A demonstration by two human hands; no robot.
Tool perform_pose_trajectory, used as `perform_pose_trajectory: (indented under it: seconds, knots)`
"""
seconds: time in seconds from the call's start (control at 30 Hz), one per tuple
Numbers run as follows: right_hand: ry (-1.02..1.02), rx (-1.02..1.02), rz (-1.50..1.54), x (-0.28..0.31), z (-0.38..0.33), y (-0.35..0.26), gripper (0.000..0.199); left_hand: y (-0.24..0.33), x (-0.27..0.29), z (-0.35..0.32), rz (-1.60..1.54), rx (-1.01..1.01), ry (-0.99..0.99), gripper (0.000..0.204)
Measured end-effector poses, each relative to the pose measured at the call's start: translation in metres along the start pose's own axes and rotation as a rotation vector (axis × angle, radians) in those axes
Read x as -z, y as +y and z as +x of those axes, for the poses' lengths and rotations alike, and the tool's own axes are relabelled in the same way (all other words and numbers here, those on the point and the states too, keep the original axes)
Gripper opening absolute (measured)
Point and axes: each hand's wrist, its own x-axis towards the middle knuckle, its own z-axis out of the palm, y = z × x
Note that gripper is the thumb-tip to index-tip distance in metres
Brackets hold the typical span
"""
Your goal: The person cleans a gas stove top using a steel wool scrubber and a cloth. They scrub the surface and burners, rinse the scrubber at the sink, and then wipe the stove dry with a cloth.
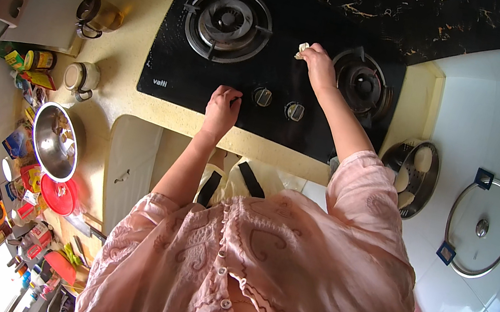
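Observation:
My right hand [319, 68] reaches over the black glass gas cooktop [236, 83]. Its fingers pinch a crumpled off-white tissue [302, 50] between the two burners. The right burner [363, 82] lies just beside that wrist, and the left burner [227, 20] is farther off. At the cooktop's front edge my left hand [222, 111] is curled closed, its fingertips turned down; whether they hold anything is hidden. Right of it sit two round control knobs, one nearer [263, 97] and one farther along [294, 111].
Left on the beige counter are a glass pitcher [101, 14], a lidded glass jar [80, 78], a steel bowl [56, 142] and a red plastic dish [58, 194]. A steel colander [421, 179] hangs at the right, near a glass lid [481, 227] against the white tiles.

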Motion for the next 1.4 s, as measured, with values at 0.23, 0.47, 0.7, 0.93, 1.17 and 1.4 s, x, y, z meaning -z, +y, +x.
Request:
perform_pose_trajectory:
  seconds: [0.23, 0.47, 0.7, 0.93, 1.17, 1.4]
  knots:
    - [0.085, -0.110, -0.074, -0.007, 0.027, 0.004, 0.006, 0.007, 0.004, -0.002, -0.053, 0.146, -0.049, 0.008]
    - [-0.038, -0.043, 0.034, 0.006, 0.001, -0.001, 0.006, 0.006, 0.002, -0.002, 0.046, 0.058, -0.014, 0.009]
    - [-0.223, -0.546, 1.277, 0.028, 0.013, 0.000, 0.018, 0.006, 0.000, -0.001, -0.014, 0.152, -0.032, 0.007]
    - [-0.128, -0.413, 0.832, 0.008, 0.015, -0.004, 0.013, 0.004, -0.002, -0.003, -0.035, 0.158, -0.028, 0.009]
    - [0.121, 0.020, -0.085, -0.005, 0.012, -0.007, 0.005, 0.005, -0.003, -0.005, -0.018, 0.183, -0.028, 0.010]
    - [-0.098, 0.065, 0.033, 0.002, -0.005, -0.001, 0.019, 0.010, -0.005, -0.006, -0.002, 0.149, 0.035, 0.010]
